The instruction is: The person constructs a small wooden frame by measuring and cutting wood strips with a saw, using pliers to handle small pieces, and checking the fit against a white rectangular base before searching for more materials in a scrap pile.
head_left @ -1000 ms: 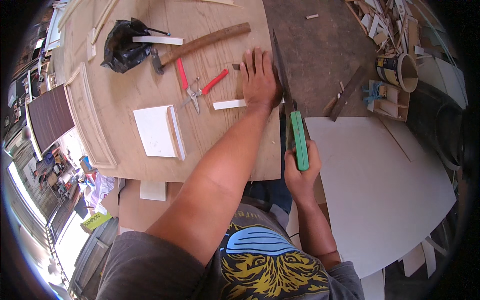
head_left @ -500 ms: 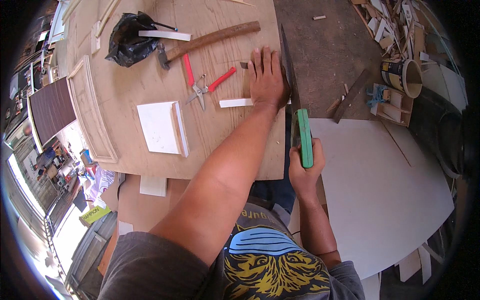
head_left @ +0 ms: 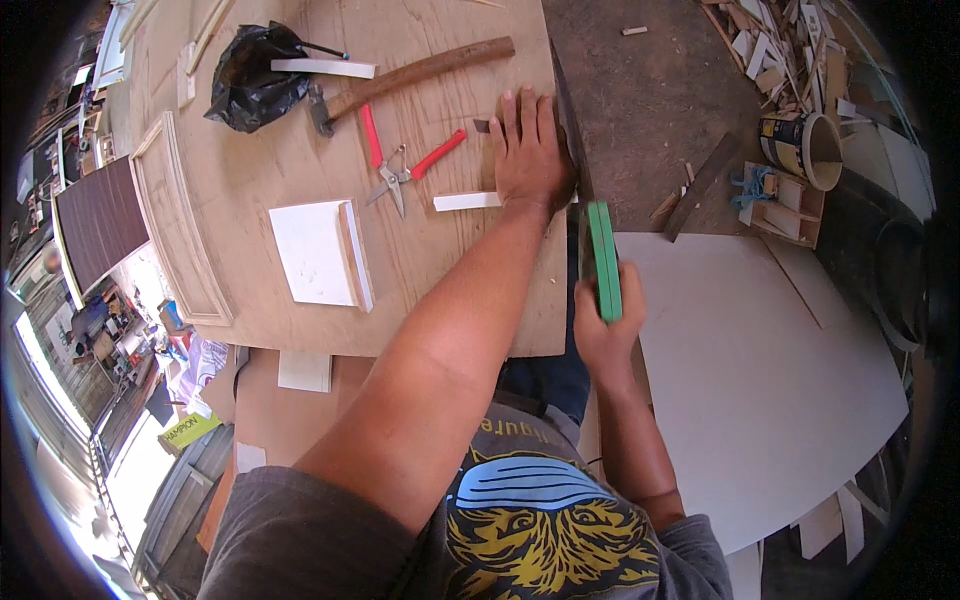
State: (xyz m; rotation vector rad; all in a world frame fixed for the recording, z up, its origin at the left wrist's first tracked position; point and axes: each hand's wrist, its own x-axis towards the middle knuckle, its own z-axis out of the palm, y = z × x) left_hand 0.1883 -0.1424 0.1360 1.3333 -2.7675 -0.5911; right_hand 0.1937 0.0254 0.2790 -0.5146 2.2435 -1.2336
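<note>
My left hand lies flat at the table's right edge, fingers stretched out, over a white wooden strip. The strip's left end shows beside the wrist; much of the rest is under the hand. My right hand is wrapped round the green handle of a handsaw. Its dark blade runs away from me along the table edge, close beside my left hand. A small dark piece lies by the left fingertips. Left of that hand lie spread red-handled shears.
On the wooden table are a hammer, a black plastic bag, a white strip and a white block. A white panel lies to the right. Beyond it are a bucket and wood scraps.
The saw and my right hand have shifted slightly forward, away from me. My left hand stays on the strip; the whole view has slid a little.
</note>
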